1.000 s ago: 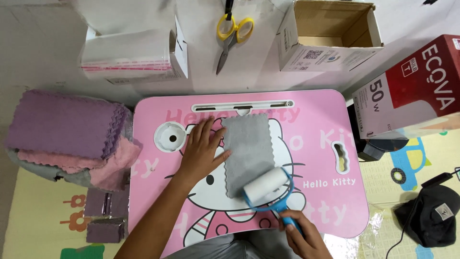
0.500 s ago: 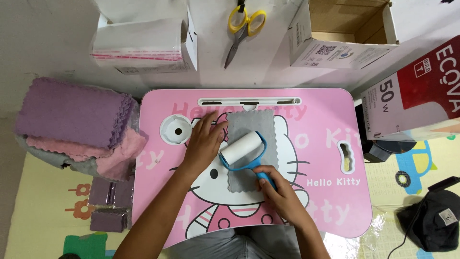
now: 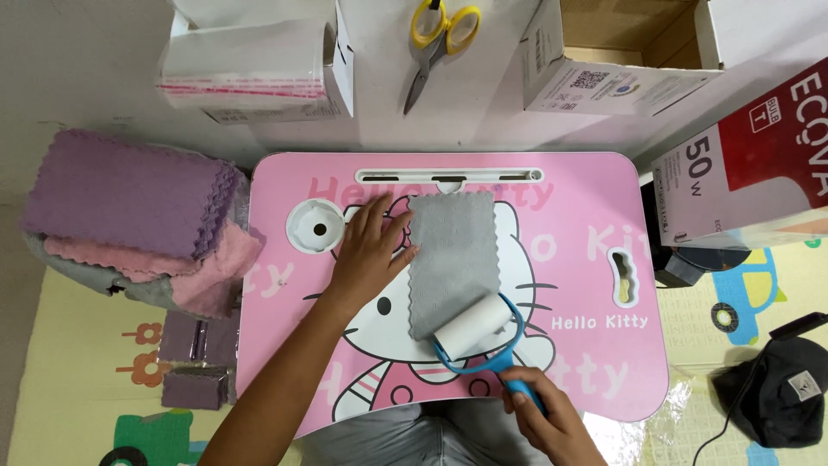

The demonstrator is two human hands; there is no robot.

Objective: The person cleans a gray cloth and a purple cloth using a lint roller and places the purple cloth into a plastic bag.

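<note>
On the pink table (image 3: pixel 586 285), left hand (image 3: pixel 366 255), fingers spread, pins the grey cloth (image 3: pixel 453 259); right hand (image 3: pixel 543 414) grips the lint roller (image 3: pixel 474 326), now pulled back to the cloth's near edge.

Yellow-handled scissors (image 3: pixel 437 43) lie at the far edge, blades pointing near. Left of them stands a white box holding a stack of clear plastic bags (image 3: pixel 250 65); right of them sits an open brown-lined cardboard box (image 3: pixel 604 60). At the far right a red and white carton (image 3: pixel 750 164) lies tilted. On the left, a pile of folded purple cloths (image 3: pixel 121 203) rests on pink cloths (image 3: pixel 216 272), with a grey cloth underneath. Nearer, small purple folded pieces (image 3: pixel 194 367) lie on a yellow play mat (image 3: pixel 69 345). At the near right, a black cap (image 3: pixel 780 388) sits beside a thin black cable (image 3: pixel 716 431).
</note>
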